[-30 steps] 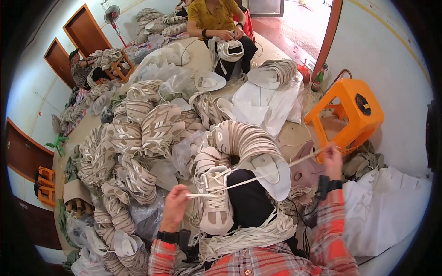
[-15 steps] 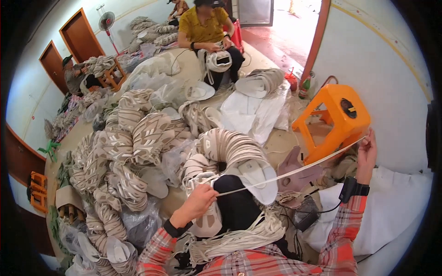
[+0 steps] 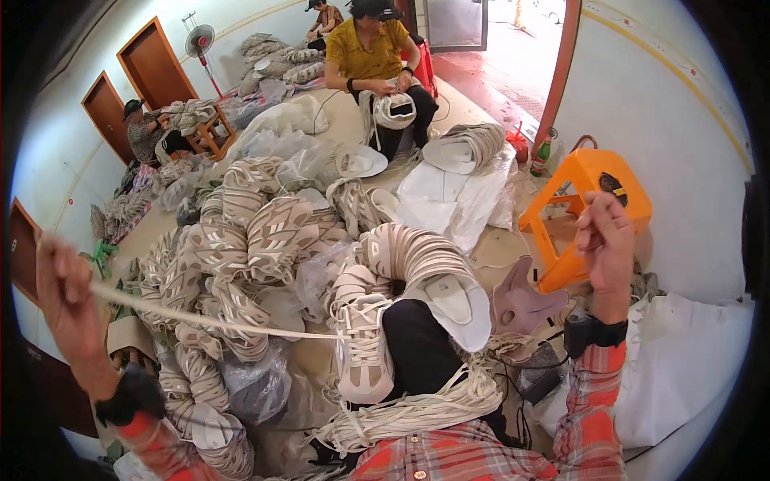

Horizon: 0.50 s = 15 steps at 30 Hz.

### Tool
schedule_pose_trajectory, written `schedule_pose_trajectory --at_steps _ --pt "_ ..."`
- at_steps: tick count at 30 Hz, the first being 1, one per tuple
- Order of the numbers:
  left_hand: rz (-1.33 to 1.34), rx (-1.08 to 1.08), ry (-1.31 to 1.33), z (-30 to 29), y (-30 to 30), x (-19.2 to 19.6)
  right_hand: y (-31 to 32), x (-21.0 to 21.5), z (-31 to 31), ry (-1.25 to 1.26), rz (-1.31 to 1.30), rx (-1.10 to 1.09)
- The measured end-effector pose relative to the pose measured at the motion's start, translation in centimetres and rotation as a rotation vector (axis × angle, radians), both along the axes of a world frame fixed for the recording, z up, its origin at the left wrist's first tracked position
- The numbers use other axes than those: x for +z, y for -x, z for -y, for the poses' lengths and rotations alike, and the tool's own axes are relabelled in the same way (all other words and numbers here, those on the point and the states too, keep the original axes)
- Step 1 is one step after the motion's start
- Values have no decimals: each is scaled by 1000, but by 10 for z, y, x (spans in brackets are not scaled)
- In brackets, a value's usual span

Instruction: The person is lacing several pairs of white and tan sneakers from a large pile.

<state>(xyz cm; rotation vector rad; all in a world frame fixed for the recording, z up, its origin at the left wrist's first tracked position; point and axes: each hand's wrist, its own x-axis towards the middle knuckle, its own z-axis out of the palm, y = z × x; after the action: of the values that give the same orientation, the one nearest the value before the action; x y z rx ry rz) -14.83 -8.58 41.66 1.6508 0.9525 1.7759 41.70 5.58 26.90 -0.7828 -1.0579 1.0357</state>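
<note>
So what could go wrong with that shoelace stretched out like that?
The left hand holds the lace stretched from the shoe, so too hard a tug might shift the shoe beside the dark-trousered leg.

A heap of loose laces lies by the plaid shirt, so those might tangle.

The lace also crosses in front of the shoe pile; it could snag there, though I can't tell how close they are.
</note>
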Motion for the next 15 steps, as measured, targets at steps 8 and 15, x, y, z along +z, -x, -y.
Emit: schedule_pose_trajectory --at_steps 8,15 --pt "-741 778 580 73 97 -212 46 -102 -4 441 126 137" --pt "-355 95 969 -32 -140 -306 134 -159 12 598 24 576"
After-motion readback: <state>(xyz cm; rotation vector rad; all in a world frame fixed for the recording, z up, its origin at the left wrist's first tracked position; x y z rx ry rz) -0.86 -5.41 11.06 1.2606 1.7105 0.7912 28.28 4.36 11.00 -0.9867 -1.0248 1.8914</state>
